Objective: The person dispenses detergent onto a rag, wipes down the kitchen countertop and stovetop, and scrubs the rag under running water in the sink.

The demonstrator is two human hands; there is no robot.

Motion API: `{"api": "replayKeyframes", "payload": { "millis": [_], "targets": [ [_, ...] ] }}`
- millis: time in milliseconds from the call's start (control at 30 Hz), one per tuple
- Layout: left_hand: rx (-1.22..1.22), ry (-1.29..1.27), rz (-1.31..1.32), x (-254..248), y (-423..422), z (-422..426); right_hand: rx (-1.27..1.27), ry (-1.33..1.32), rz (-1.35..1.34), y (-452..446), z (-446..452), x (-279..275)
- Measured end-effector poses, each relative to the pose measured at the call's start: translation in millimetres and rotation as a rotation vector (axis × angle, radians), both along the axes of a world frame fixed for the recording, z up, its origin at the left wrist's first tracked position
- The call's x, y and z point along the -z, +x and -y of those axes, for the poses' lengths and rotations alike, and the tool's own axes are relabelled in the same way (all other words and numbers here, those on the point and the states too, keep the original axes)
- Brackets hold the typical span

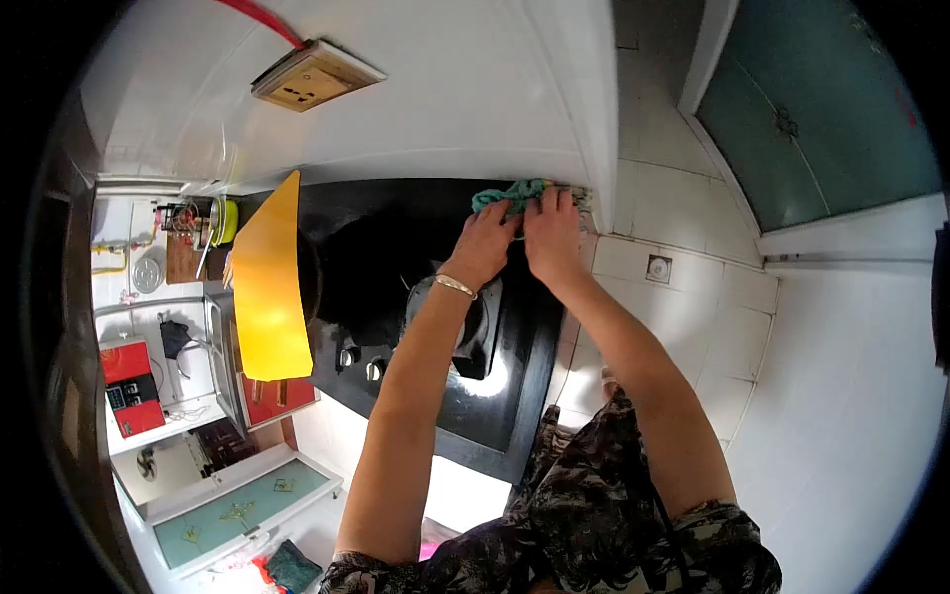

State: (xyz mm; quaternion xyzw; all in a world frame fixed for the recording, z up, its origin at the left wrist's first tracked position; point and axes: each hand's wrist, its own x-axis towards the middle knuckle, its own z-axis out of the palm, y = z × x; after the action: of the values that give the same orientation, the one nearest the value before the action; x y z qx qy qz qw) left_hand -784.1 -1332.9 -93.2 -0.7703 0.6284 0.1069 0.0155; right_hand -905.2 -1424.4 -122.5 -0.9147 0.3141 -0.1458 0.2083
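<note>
A crumpled green cloth (510,194) lies at the back right corner of the black stovetop (396,208), by the white wall. My left hand (482,243), with a bracelet at the wrist, has its fingers bent onto the cloth's near side. Close beside it, my right hand (552,230) grips the cloth's right part, near the counter's end. Both sets of fingertips are partly hidden by the cloth. Below my left forearm sits a burner with a black pan support (483,346), partly covered by the arm. Two control knobs (361,363) show left of that forearm.
A yellow panel (269,297) stands upright on the stove's left side. Beyond it are a green pot (224,220) and a red-and-black box (132,388). A wall socket (317,77) is above. Tiled floor (683,297) lies right of the counter, with a drain (658,268).
</note>
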Motion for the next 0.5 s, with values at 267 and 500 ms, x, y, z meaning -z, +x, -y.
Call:
{"api": "replayKeyframes", "payload": {
  "millis": [267,500],
  "targets": [
    [-0.272,0.151,-0.062,-6.1,101.5,-45.5,-0.209,-0.023,-0.012,108.2,-46.1,17.9],
    [-0.380,0.013,-0.017,25.1,171.7,-93.0,-0.395,0.142,-0.185,181.7,-67.5,13.4]
  ]
}}
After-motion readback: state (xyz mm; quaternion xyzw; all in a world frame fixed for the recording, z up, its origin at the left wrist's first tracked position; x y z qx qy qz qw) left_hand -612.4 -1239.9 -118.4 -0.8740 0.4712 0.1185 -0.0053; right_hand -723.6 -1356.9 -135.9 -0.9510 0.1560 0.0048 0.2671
